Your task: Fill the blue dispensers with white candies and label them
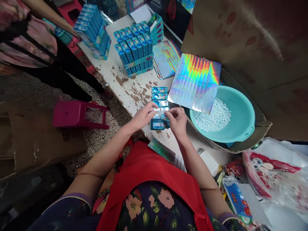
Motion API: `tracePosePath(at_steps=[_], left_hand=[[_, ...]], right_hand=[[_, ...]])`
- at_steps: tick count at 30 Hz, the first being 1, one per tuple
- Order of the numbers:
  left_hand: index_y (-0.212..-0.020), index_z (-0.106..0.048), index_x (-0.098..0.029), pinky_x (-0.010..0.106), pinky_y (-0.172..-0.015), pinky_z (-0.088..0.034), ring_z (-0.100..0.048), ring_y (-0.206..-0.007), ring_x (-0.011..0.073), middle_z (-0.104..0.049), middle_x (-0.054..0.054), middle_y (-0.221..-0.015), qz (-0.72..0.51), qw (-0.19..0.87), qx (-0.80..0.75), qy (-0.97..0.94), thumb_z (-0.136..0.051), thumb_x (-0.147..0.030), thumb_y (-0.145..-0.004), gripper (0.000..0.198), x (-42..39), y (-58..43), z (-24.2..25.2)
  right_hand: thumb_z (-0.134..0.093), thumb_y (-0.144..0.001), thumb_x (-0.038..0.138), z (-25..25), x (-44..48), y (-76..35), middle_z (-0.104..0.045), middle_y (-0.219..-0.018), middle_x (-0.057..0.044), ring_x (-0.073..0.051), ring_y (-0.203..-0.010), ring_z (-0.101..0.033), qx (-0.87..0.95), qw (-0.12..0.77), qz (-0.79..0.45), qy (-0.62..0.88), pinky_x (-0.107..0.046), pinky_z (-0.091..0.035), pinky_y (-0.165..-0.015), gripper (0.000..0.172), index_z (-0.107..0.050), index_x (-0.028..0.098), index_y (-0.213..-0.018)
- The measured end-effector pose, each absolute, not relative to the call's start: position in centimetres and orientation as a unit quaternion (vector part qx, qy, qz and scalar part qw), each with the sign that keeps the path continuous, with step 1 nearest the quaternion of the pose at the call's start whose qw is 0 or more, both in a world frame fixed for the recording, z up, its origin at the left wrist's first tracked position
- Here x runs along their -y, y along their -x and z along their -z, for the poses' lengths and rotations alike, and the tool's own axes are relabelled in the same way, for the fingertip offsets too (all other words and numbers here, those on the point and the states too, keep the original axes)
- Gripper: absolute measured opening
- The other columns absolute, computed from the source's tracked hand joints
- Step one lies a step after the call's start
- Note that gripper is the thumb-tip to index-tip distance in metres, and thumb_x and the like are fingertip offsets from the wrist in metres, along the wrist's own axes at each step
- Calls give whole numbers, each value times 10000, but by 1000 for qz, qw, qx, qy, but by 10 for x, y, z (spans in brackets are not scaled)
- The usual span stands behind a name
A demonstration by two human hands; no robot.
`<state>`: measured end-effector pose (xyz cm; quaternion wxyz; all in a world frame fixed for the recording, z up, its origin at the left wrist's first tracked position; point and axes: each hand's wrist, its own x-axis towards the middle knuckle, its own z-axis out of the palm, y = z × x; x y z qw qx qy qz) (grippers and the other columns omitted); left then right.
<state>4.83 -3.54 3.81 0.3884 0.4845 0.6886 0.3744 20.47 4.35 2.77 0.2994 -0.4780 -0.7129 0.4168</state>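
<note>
A column of small blue candy tins [159, 90] lies on the worn white table, close to its front edge. Above one of the lower tins, a small shiny strip [160, 114], which looks like a clear sticker, spans the space between my hands. My left hand [144, 116] pinches at its left end, thumb and forefinger together. From the right, my right hand [177, 121] closes thumb and forefinger on the other end. My fingers partly cover the tins in the middle of the column.
Stacked trays of blue tins [134, 48] stand farther back. Holographic sheets [196, 81] overlap a turquoise basin [243, 109] of white candies [211, 117]. At left, another person [36, 45] reaches to a second stack [92, 32]. A pink stool [72, 114] stands on the floor.
</note>
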Motion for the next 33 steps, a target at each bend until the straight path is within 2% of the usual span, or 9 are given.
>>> tracePosePath(at_steps=[8,14,17,20,22,24,26,29,33], left_hand=[[-954,-432,-199,220,-572,-335,-413,-569,111,-404,-59,-617,-412,374,-671,-491,-439,-243,-840,122,-4,-1,24],[-1084,-454,-196,292,-675,-446,-536,-664,156,-519,-25,-676,-414,353,-738,-398,-416,-220,-845,244,6,-22,60],[-1223,-467,-183,367,-856,-455,-573,-928,204,-627,68,-962,-413,243,-781,-401,-334,-208,-887,363,17,-39,61],[-1345,-427,-196,407,-1005,-387,-473,-1181,246,-515,107,-1311,-365,192,-781,-470,-344,-181,-881,471,27,-50,60],[-1341,-463,-207,431,-1032,-366,-429,-1234,274,-445,96,-1401,-296,193,-790,-501,-388,-158,-854,495,40,-50,62],[-1264,-551,-199,436,-1019,-382,-450,-1212,280,-484,93,-1364,-238,185,-816,-494,-390,-154,-854,443,60,-49,65],[-1125,-640,-177,404,-970,-427,-526,-1116,257,-596,97,-1202,-200,205,-827,-484,-376,-184,-876,363,84,-54,64],[-972,-685,-200,315,-904,-465,-602,-972,191,-675,54,-1008,-175,334,-733,-566,-385,-254,-907,311,110,-86,58],[-1177,-605,-222,344,-998,-393,-546,-1132,217,-631,70,-1197,-112,435,-569,-689,-435,-381,-913,352,99,-152,62]], right_hand=[[-635,-717,263,13,-80,-149,-487,-864,-38,-204,-920,-465,730,285,-341,520,-375,-388,-891,113,-568,183,-674],[-632,-655,234,24,-88,-154,-476,-853,19,-132,-740,-477,646,287,-411,575,-302,-417,-755,284,-438,202,-860],[-658,-662,318,26,-90,-157,-500,-792,43,-119,-682,-479,644,273,-441,562,-293,-416,-724,325,-427,210,-863],[-699,-642,426,25,-96,-157,-523,-762,37,-134,-698,-494,675,250,-422,551,-324,-421,-747,360,-462,208,-802],[-697,-658,419,23,-101,-159,-539,-758,30,-138,-712,-513,684,248,-438,528,-333,-433,-755,331,-483,204,-790],[-683,-694,381,20,-101,-171,-568,-800,17,-136,-742,-546,670,268,-486,493,-321,-452,-751,293,-505,201,-842],[-640,-756,377,19,-90,-199,-596,-863,2,-128,-764,-574,639,297,-528,473,-303,-472,-734,277,-518,204,-935],[-551,-839,429,27,-47,-264,-612,-851,-6,-129,-733,-586,622,291,-515,513,-296,-488,-706,258,-547,202,-961],[-486,-874,462,57,26,-349,-660,-962,-82,-201,-896,-609,670,149,-437,581,-368,-476,-836,328,-595,173,-984]])
